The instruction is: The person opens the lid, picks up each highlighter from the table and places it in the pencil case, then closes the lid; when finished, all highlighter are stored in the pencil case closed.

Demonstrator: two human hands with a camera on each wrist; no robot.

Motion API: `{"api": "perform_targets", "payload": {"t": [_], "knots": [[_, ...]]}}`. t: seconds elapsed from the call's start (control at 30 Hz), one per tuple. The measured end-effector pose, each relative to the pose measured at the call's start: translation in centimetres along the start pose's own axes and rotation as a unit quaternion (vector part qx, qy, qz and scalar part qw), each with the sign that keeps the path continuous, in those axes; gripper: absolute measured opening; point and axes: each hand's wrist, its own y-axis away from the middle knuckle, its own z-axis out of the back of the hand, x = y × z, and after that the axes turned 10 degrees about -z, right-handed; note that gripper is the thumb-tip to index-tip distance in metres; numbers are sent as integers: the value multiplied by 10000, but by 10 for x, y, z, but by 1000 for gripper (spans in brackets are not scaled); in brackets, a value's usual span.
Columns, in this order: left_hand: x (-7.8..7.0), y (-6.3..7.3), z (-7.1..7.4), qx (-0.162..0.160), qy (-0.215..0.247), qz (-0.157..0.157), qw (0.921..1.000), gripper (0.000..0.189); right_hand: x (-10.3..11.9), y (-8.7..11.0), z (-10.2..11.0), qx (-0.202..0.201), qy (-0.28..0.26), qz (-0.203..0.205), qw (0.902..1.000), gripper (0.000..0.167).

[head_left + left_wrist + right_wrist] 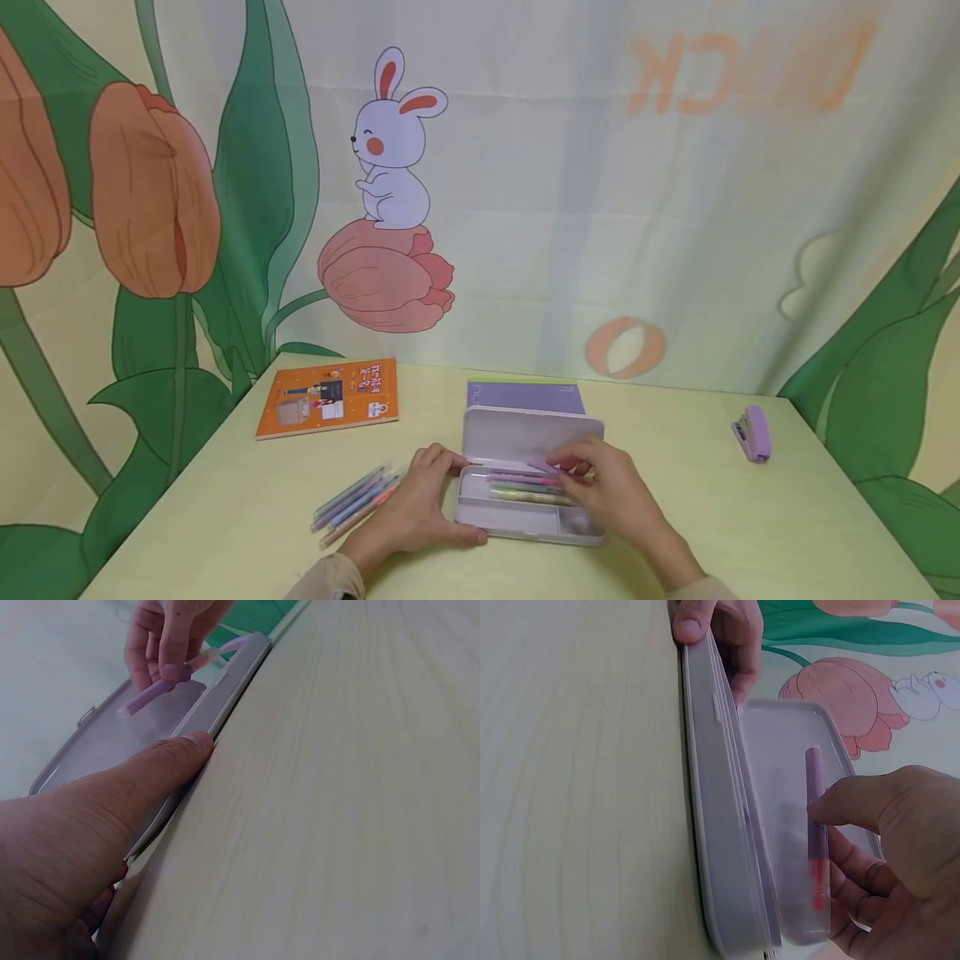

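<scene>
A pale grey pencil case [513, 521] lies with its lid [517, 435] raised at the back. My left hand [416, 508] grips the case's left end, thumb at the front edge and fingers at the back corner. Several pens [525, 493] lie in the rear compartment, among them a yellow-green one. Above them my right hand [611, 487] pinches a purple pen [817, 832] with a pinkish-red section between thumb and fingers. The left wrist view also shows this pen held over the case. To the left of my left hand lies a bunch of pens [352, 504].
An orange book [330, 396] lies at the back left of the table. Behind the lid is a purple notebook [525, 396] with a green edge. A purple stapler [752, 433] stands at the far right. A printed curtain [525, 208] hangs behind the table.
</scene>
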Motion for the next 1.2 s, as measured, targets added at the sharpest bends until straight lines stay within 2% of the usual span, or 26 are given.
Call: {"api": "perform_targets", "payload": {"t": [0.3,0.47,0.73,1.2], "knots": [[0,0,0,-36,-28,-45,10000,98,13,-4,-18,514,-248,214,9981,23],[0,0,0,-28,-38,-74,10000,97,16,-2,-21,673,-186,229,9973,22],[0,1,1,-13,-3,-21,10000,98,13,-2,-10,408,-100,17,9991,23],[-1,1,1,-12,-99,-75,9999,97,-19,12,26,-155,134,-327,9993,29]]}}
